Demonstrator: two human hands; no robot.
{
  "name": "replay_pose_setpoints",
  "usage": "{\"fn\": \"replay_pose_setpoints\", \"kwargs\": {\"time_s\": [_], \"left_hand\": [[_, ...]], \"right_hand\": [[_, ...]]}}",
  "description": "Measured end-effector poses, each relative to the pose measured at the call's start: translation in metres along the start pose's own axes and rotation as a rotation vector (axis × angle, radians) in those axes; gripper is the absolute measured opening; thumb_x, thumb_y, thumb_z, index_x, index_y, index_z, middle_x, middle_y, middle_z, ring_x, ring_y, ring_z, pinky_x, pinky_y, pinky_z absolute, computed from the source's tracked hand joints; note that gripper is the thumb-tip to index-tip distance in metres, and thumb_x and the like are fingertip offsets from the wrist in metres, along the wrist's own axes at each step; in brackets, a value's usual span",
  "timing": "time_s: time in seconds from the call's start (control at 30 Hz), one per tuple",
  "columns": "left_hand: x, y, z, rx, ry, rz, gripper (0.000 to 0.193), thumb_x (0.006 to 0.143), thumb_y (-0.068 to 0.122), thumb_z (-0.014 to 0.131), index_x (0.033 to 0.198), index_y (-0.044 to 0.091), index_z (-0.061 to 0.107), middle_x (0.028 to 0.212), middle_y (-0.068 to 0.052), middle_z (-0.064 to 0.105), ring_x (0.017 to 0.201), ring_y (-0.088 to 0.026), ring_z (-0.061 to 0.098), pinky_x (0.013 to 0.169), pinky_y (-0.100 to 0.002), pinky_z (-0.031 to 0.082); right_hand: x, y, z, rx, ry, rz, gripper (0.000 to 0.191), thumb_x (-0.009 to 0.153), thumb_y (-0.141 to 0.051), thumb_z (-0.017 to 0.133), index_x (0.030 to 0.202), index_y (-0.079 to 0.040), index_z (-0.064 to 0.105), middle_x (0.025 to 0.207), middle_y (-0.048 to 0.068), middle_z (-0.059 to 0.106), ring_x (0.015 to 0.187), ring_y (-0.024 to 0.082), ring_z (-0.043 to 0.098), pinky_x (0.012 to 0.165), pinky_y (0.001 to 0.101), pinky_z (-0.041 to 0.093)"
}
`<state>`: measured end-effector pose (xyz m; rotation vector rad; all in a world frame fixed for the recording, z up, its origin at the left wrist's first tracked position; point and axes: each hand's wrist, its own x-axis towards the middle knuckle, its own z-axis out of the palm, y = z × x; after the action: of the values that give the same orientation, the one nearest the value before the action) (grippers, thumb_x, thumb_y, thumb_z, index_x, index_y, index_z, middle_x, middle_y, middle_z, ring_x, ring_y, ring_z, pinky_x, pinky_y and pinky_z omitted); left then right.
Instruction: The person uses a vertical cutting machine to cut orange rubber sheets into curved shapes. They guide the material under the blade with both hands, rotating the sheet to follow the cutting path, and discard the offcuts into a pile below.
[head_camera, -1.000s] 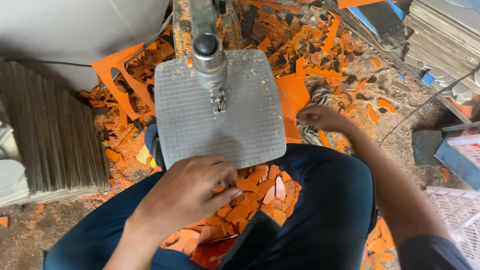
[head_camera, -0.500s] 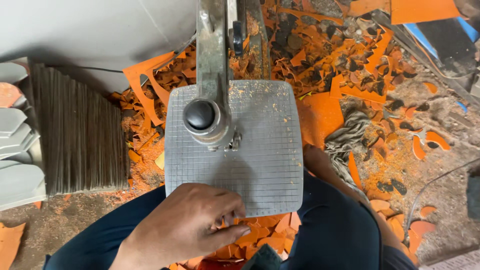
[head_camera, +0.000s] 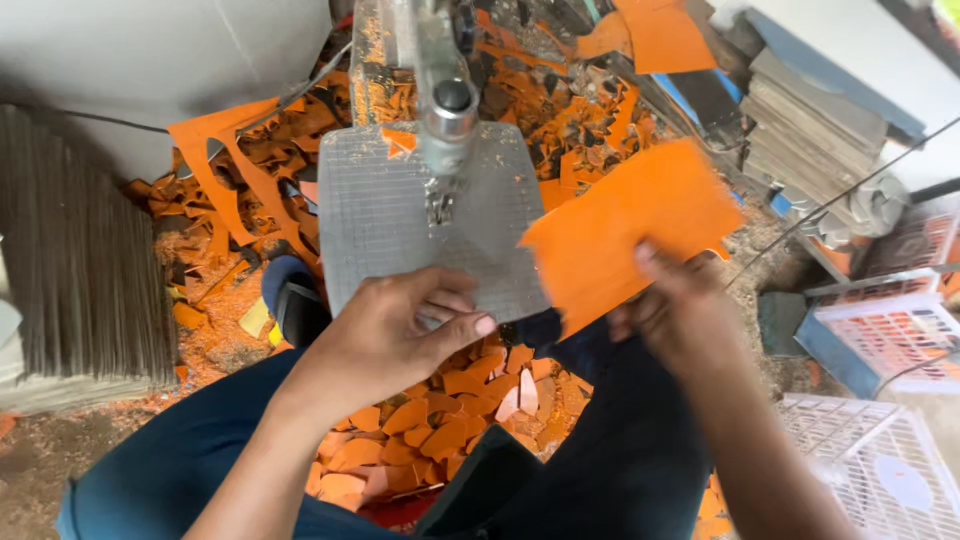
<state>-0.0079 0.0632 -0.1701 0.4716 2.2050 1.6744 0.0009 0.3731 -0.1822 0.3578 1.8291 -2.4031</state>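
Seated worker at a cutting machine, seen from above. At the right edge stand white slotted plastic crates (head_camera: 890, 335), 1 of them with a blue side, and a second white crate (head_camera: 875, 460) lies lower right; no label on them can be made out. Behind them rises a grey stack of flat boards (head_camera: 810, 140) under a blue-edged panel (head_camera: 830, 70). At the left, a dense upright row of thin grey sheets (head_camera: 75, 250) fills the frame edge.

The right hand (head_camera: 680, 315) grips an orange sheet (head_camera: 630, 230) by its lower edge, fingers curled closed around it. The sheet is flat, roughly rectangular with an uneven lower margin, plain bright orange, blurred by motion, and held just right of the machine table (head_camera: 375, 225), overlapping its right corner. The left hand (head_camera: 400, 335) rests on the near edge of that gridded metal table, fingers bent and loosely closed, holding nothing visible.

The machine head (head_camera: 445, 110) stands over the table's middle; its blade is too small to make out. Orange offcuts (head_camera: 440, 430) lie heaped between the worker's knees, and more orange scrap (head_camera: 225, 165) surrounds the table. A dark shoe (head_camera: 295, 305) shows partly beneath the table. The far ends of both forearms are cut off by the frame.
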Motion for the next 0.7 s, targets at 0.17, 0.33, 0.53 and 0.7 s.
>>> {"fn": "replay_pose_setpoints", "kwargs": {"time_s": [0.17, 0.33, 0.53, 0.7], "left_hand": [[-0.033, 0.0, -0.018, -0.112, 0.041, -0.277, 0.035, 0.086, 0.029, 0.076, 0.101, -0.002, 0.072, 0.076, -0.014, 0.078, 0.07, -0.017, 0.075, 0.064, -0.033, 0.06], [-0.038, -0.01, -0.034, -0.11, 0.15, -0.25, 0.042, 0.079, 0.025, 0.083, 0.106, -0.003, 0.066, 0.079, -0.012, 0.077, 0.071, -0.018, 0.074, 0.063, -0.034, 0.058], [-0.036, -0.016, -0.06, 0.254, 0.277, -0.293, 0.045, 0.075, 0.022, 0.086, 0.107, 0.0, 0.063, 0.084, -0.016, 0.075, 0.077, -0.027, 0.076, 0.072, -0.037, 0.058], [-0.038, -0.004, -0.072, 0.287, 0.298, -0.389, 0.043, 0.075, 0.023, 0.084, 0.108, 0.004, 0.065, 0.085, -0.016, 0.077, 0.079, -0.026, 0.078, 0.074, -0.038, 0.059]], "right_hand": [[-0.062, 0.045, 0.082, 0.17, -0.057, 0.195, 0.039, 0.097, -0.023, 0.065, 0.124, 0.003, 0.057, 0.097, 0.018, 0.073, 0.07, 0.028, 0.072, 0.054, 0.0398, 0.062], [-0.071, 0.044, 0.097, 0.071, -0.191, 0.319, 0.04, 0.099, -0.025, 0.06, 0.123, 0.008, 0.058, 0.092, 0.021, 0.073, 0.072, 0.03, 0.074, 0.052, 0.0396, 0.062], [-0.067, 0.055, 0.089, 0.018, -0.477, 0.514, 0.045, 0.107, -0.034, 0.054, 0.11, 0.009, 0.064, 0.087, 0.025, 0.074, 0.067, 0.03, 0.075, 0.054, 0.0384, 0.064], [-0.053, 0.024, 0.076, -0.962, -0.177, -0.128, 0.038, 0.097, -0.033, 0.066, 0.11, 0.002, 0.074, 0.096, 0.018, 0.072, 0.081, 0.03, 0.069, 0.068, 0.041, 0.057]]}}
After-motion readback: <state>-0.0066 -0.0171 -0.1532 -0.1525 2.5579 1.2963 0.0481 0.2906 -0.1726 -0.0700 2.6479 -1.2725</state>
